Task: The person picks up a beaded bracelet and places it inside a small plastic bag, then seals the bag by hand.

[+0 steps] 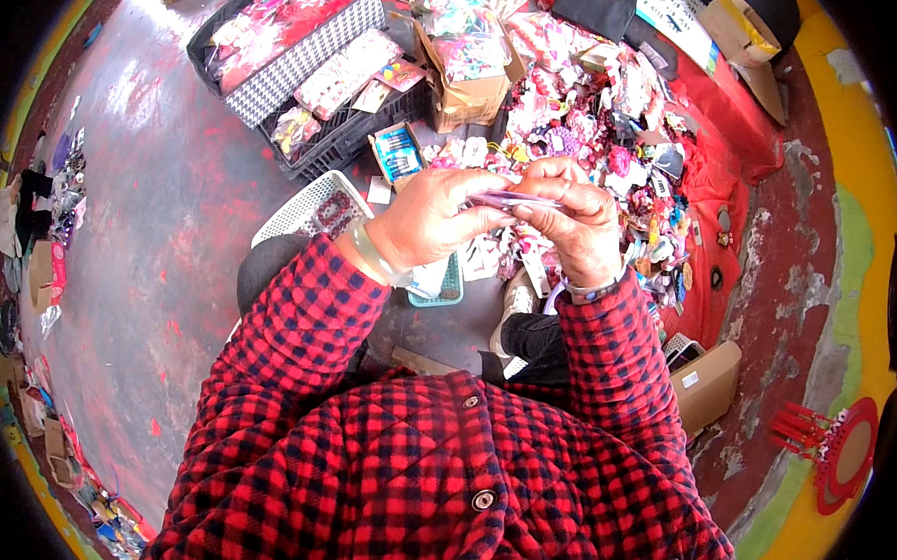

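Both hands are raised in front of my chest and meet at a thin, flat purplish item (517,199), seen nearly edge-on; its exact kind does not show. My left hand (423,217) pinches its left end between thumb and fingers. At the other end my right hand (577,224) is closed on it, thumb below and fingers curled above. Below the hands is a small teal basket (438,292) with pale pieces in it. A white perforated basket (296,211) stands to the left, holding a dark red item.
A large heap of small colourful accessories (605,137) spreads beyond my hands over red cloth (721,122). Farther left are a cardboard box of bagged goods (466,106), a black crate (339,155) and a houndstooth bin (308,64). Another cardboard box (709,386) stands at right.
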{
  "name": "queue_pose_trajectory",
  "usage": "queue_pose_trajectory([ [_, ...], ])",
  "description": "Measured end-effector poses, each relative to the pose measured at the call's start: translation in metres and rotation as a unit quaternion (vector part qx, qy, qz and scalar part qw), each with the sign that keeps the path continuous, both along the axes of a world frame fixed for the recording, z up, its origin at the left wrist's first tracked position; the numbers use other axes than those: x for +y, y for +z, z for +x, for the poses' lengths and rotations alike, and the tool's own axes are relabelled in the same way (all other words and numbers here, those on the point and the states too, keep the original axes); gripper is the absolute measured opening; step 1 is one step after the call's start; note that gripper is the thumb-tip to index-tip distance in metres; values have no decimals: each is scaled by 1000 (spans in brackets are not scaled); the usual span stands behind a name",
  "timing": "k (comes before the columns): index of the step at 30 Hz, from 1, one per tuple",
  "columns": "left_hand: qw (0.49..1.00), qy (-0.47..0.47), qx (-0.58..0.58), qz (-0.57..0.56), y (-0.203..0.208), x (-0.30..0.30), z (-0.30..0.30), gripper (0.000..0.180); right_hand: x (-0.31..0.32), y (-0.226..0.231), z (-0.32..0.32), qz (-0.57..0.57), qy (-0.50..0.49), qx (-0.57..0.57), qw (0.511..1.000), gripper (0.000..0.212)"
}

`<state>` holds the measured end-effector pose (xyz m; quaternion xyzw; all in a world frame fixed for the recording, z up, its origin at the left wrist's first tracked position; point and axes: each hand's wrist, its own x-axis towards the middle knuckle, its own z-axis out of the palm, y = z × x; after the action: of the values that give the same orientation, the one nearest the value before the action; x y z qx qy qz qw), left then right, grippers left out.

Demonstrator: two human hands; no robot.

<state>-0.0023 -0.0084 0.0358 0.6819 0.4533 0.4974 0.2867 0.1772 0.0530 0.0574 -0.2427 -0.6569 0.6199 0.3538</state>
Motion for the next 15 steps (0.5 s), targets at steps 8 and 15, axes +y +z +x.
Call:
queue_pose_trajectory([
  [8, 996, -25, -66, -58, 2, -1, 3, 20, 0, -5, -1, 17, -45, -13, 999, 11],
  [15, 996, 17, -69, -48, 6, -2, 4, 13, -2, -6, -3, 16, -67, -29, 997, 10],
])
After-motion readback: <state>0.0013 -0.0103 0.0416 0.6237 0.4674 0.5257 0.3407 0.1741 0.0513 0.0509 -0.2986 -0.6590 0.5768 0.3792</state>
